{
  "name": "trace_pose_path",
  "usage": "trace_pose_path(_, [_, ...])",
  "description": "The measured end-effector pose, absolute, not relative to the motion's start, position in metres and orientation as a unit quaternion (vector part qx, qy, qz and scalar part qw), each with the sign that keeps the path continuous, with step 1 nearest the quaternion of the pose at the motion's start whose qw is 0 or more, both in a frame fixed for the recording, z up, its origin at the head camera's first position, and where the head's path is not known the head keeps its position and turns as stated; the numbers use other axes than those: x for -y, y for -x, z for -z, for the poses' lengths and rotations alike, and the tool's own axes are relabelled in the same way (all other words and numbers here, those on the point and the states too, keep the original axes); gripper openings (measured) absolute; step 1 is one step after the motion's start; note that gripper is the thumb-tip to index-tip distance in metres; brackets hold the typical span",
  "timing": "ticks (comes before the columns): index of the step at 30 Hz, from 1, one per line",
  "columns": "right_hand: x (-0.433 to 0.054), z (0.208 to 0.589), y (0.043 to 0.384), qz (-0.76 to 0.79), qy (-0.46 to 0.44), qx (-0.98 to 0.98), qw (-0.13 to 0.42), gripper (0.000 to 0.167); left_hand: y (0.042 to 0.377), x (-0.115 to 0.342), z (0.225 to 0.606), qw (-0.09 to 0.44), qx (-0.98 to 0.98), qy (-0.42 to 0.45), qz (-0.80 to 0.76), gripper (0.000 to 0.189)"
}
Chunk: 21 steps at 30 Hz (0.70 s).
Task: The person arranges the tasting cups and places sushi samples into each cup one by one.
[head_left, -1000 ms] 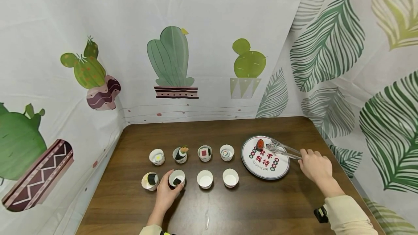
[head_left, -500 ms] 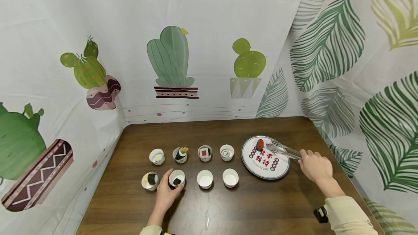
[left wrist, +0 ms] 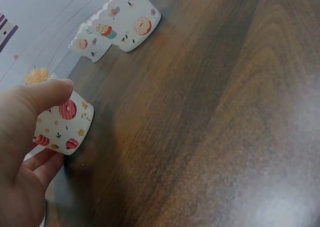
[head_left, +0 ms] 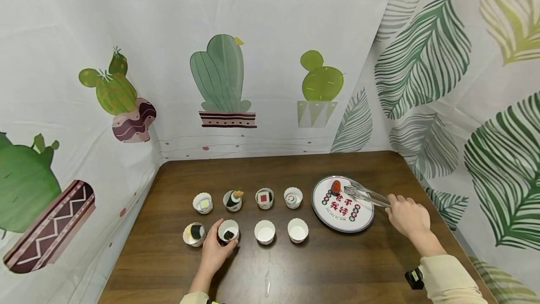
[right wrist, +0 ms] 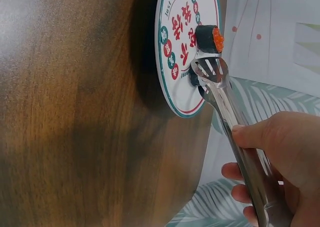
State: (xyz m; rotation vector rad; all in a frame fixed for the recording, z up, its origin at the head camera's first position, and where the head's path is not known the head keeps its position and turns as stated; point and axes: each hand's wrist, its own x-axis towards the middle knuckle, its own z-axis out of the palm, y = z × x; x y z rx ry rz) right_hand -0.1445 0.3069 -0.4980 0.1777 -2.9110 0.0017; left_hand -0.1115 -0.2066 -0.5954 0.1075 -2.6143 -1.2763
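Observation:
My left hand (head_left: 214, 251) grips a small paper baking cup (left wrist: 67, 119) with printed donuts, thumb on one side and fingers round the other. Inside that cup lies a dark nori-wrapped piece (head_left: 228, 235). Over at the right, my right hand (head_left: 409, 217) holds metal tongs (right wrist: 232, 122), their slotted tips over a round white plate (head_left: 360, 217) with red lettering. A sushi roll (right wrist: 207, 38) topped with orange roe stands on the plate just beyond the tips. Another dark piece (right wrist: 194, 78) shows beside the tips, partly hidden by them.
Behind the held cup stands a row of several cups with sushi, among them a cup with a shrimp-topped piece (head_left: 233, 200). Left of my hand is a cup with yellow-and-black sushi (head_left: 194, 234). Two bare-bottomed white cups (head_left: 265, 232) stand to the right. Printed cloth (head_left: 270, 60) hangs behind the table.

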Motion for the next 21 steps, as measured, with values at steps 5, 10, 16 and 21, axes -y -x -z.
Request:
trace_pose_path(5, [-0.307,0.498,0.144,-0.005,-0.06,0.992,0.107,0.026,0.109,0.208,0.596,0.126,0.893,-0.028,0.432,0.077])
trace_pose_path(10, [-0.308,0.498,0.143,-0.012,-0.062,0.992,0.105,0.028,0.109,0.209,0.592,0.142,0.893,-0.017,0.426,0.077])
trace_pose_path(16, [-0.31,0.497,0.142,-0.013,-0.066,0.992,0.11,0.03,0.109,0.209,0.583,0.148,0.891,-0.005,0.43,0.074])
trace_pose_path(21, [-0.31,0.495,0.142,-0.01,-0.071,0.99,0.12,0.031,0.11,0.208,0.576,0.155,0.885,0.008,0.438,0.073])
